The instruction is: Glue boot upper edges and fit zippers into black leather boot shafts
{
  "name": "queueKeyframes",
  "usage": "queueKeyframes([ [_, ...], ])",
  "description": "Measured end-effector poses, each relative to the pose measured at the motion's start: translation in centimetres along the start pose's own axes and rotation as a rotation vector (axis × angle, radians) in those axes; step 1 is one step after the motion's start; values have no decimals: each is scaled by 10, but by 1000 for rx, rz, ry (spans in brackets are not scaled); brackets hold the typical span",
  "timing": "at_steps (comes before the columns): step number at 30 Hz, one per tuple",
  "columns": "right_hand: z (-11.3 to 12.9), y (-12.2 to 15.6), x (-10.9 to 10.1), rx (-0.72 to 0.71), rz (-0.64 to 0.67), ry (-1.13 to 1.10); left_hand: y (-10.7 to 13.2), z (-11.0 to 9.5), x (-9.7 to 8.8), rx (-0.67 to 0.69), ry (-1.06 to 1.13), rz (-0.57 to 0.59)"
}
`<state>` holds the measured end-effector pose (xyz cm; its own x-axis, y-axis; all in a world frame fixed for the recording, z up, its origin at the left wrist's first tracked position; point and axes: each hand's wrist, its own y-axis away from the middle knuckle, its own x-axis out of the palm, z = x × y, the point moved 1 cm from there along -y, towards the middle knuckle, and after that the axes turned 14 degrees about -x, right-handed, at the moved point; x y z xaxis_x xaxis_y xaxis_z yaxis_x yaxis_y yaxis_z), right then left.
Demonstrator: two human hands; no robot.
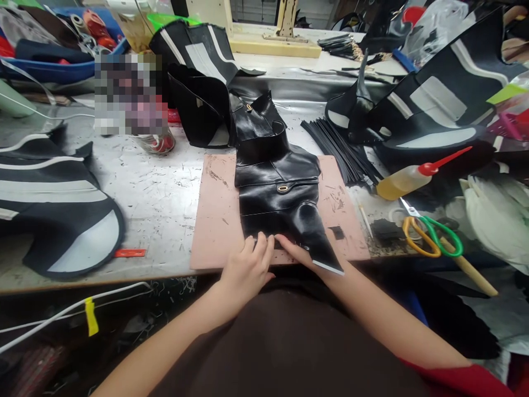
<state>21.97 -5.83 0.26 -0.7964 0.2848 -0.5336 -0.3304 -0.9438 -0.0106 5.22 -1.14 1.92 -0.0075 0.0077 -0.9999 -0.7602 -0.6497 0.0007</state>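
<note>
A shiny black leather boot upper (276, 199) with a small gold-coloured fitting lies across a pink board (217, 220). My left hand (250, 262) has its fingers curled over the near edge of the upper, closed on it. Beside it, my right hand (295, 251) reaches in under the same edge; the thumb shows, while the leather covers most of the other fingers. Both hands meet near the middle of that edge. Behind this piece stands another black upper (256, 113) with a similar fitting.
Black upper pieces with white patches lie at the left (58, 204) and right (438, 105). Black strips (334, 151), a bottle (403, 181) with a red nozzle and scissors (432, 234) are at the right. A jar (155, 142) stands left of the board.
</note>
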Motion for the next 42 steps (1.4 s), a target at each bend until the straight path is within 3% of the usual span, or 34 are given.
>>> queueKeyframes([
  [5,-6,3,-49,29,-150,78,-5,-1,2,92,34,-12],
  [8,-10,9,-62,207,-71,-142,-5,-4,4,158,21,-14],
  [11,-7,11,-62,202,52,-205,-5,-8,5,160,15,-23],
  [15,-7,-2,-60,33,-38,8,-6,-10,6,182,21,-25],
  [18,-14,-17,-61,-4,-4,30,-7,-10,8,188,11,-15],
  [25,-23,-28,-60,42,77,-44,-13,-12,5,205,-20,7],
  [42,-28,-30,-58,-46,135,246,-50,-41,-3,389,1,41],
])
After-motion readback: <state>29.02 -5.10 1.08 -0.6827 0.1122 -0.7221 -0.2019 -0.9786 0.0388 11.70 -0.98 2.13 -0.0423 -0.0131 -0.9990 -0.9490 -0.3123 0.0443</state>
